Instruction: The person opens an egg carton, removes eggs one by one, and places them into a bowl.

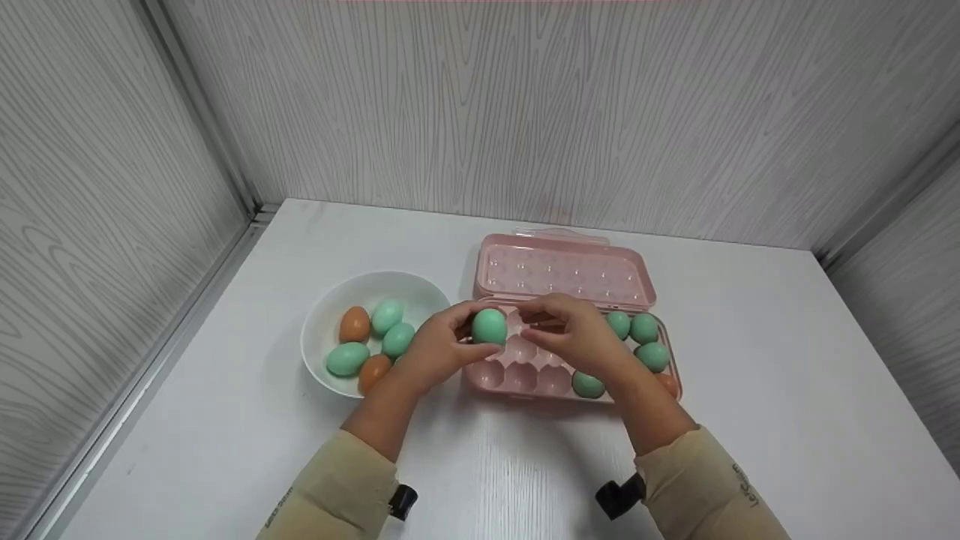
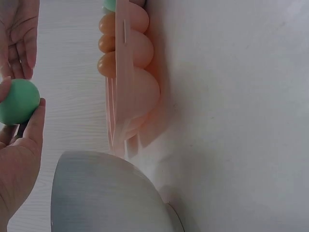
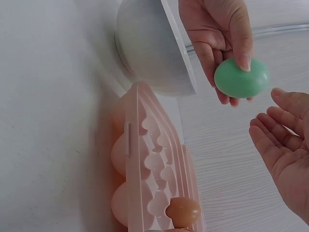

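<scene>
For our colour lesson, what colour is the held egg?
The held egg is green, clearest in the right wrist view.

The egg (image 1: 489, 327) in the left hand (image 1: 442, 345) is showing plain mint green. Left of that hand, a white bowl (image 1: 321, 321) is setting off mint-green eggs (image 1: 348, 359) and orange-brown ones (image 1: 355, 325). Beneath both hands, a carton (image 1: 490, 373) is showing pale pink; beyond them, its lid (image 1: 566, 270) is repeating that pink with rows of light spots. Near the right hand (image 1: 574, 334), green eggs (image 1: 652, 356) and orange-brown ones are contrasting with the pink. Behind the hands, beige sleeves (image 1: 337, 484) are bearing dark lettering. Around them, the table (image 1: 750, 337) is gleaming white; beyond, the wall (image 1: 487, 112) is displaying grey wood grain.
</scene>
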`<move>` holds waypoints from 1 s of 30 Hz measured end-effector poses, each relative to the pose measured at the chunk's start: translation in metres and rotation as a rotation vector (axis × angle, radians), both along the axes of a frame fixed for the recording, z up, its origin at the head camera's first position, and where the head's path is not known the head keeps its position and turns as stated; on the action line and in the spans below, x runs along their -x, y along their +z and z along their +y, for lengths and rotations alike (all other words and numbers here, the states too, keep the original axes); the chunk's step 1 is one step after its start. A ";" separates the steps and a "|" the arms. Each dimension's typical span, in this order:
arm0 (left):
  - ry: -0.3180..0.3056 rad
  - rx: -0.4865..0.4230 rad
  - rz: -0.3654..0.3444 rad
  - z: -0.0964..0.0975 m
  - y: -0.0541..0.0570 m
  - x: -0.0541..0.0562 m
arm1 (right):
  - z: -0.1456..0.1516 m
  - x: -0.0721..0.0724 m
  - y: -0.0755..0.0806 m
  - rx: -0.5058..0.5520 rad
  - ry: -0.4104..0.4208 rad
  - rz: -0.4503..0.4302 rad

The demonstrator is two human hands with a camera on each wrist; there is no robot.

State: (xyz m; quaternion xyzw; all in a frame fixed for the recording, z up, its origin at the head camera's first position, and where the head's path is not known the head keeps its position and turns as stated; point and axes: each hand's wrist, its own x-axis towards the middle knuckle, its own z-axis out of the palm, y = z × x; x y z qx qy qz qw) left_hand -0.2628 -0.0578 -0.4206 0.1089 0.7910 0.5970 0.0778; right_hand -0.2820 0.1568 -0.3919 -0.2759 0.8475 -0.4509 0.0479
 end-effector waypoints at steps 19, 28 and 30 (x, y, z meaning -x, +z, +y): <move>0.185 0.099 -0.118 -0.044 -0.019 0.005 | 0.004 -0.001 -0.004 0.033 -0.006 -0.035; 0.171 0.201 -0.144 -0.049 -0.028 0.007 | 0.007 0.000 -0.005 0.008 -0.020 -0.031; 0.165 0.214 -0.144 -0.050 -0.028 0.007 | 0.007 0.000 -0.005 -0.001 -0.023 -0.031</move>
